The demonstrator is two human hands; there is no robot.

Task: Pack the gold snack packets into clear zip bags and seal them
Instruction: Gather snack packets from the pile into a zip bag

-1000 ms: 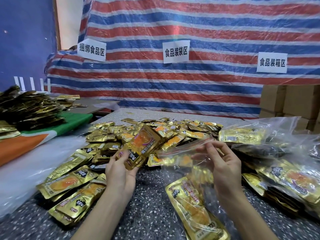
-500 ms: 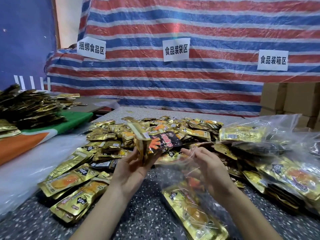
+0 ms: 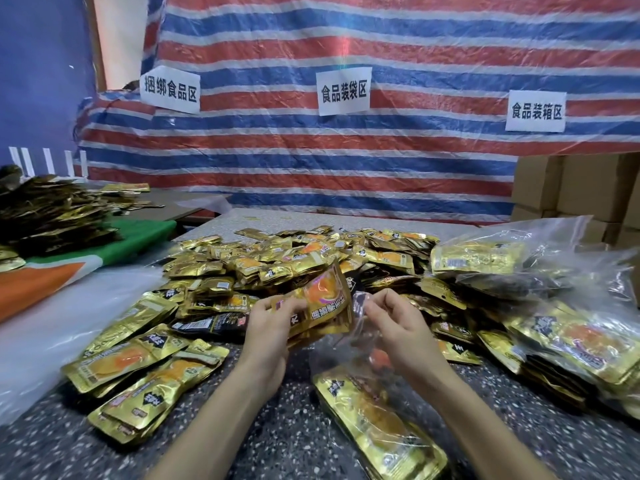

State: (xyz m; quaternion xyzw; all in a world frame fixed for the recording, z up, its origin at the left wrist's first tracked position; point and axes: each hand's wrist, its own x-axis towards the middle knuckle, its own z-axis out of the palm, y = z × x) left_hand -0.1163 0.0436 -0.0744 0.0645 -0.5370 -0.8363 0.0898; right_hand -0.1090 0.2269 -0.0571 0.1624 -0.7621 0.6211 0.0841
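Just above the near part of the bench, between the two forearms, the left hand is gripping a small stack of gold packets, curled round the stack's left end. The right hand is pinching the mouth of the clear zip bag, its fingers drawn together on the upper lip of the film. The film is blurring there, so I cannot tell how far the mouth is gaping.

The stack is sitting immediately left of that mouth, with its right edge touching or all but touching the pinched lip. It is tilting, one corner rising toward the loose heap behind. The bag is trailing from the pinch down toward the person, and the bagged packets are lying lengthwise along that line in its lower half.

The stack is facing sideways across an opening whose channel is running toward the body. By my reading, the left hand, being the nearer one, is going to have to swing the stack's long axis into line with the bag before pushing it in.
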